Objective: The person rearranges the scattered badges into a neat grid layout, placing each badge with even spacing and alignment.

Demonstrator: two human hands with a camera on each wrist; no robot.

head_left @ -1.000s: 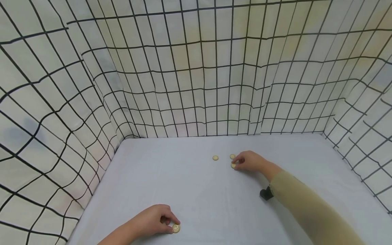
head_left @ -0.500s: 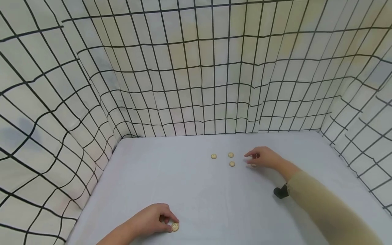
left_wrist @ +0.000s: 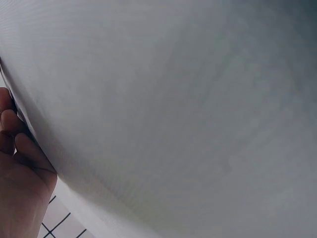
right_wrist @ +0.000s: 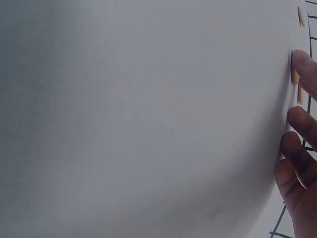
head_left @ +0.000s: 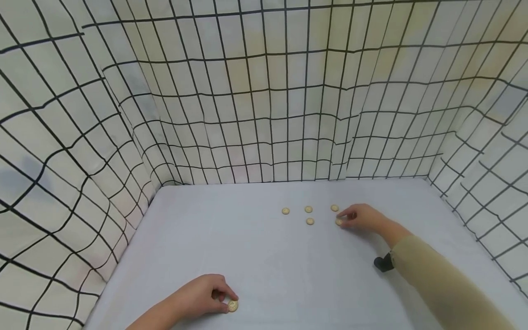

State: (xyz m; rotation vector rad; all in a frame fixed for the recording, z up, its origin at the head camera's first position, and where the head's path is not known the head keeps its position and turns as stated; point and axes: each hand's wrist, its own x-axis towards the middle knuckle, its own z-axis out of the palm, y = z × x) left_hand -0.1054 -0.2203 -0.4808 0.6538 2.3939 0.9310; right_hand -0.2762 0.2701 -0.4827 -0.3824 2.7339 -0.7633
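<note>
Low on the left, my left hand point(head_left: 202, 295) pinches a pale-yellow, button-like disc point(head_left: 233, 306) between thumb and finger, on the white table. Farther back, my right hand point(head_left: 365, 218) has its thumb and forefinger at the edges of another such disc point(head_left: 338, 222). A third disc point(head_left: 334, 208) lies just behind it. To the left lie a back disc point(head_left: 308, 209), a front disc point(head_left: 310, 221) and a leftmost disc point(head_left: 285, 211). In the right wrist view, the thumb touches a thin disc point(right_wrist: 295, 76). The left wrist view shows curled fingers point(left_wrist: 29, 148), with their disc hidden.
The white table point(head_left: 247, 243) is enclosed on three sides by pale cloth walls with a black grid point(head_left: 247, 114). A black wrist device point(head_left: 383, 263) hangs below the right sleeve point(head_left: 441, 279).
My right hand has left one disc beside the others and moved right, where it now pinches another. It uncovered the disc behind. My left hand keeps its hold, nearly still.
</note>
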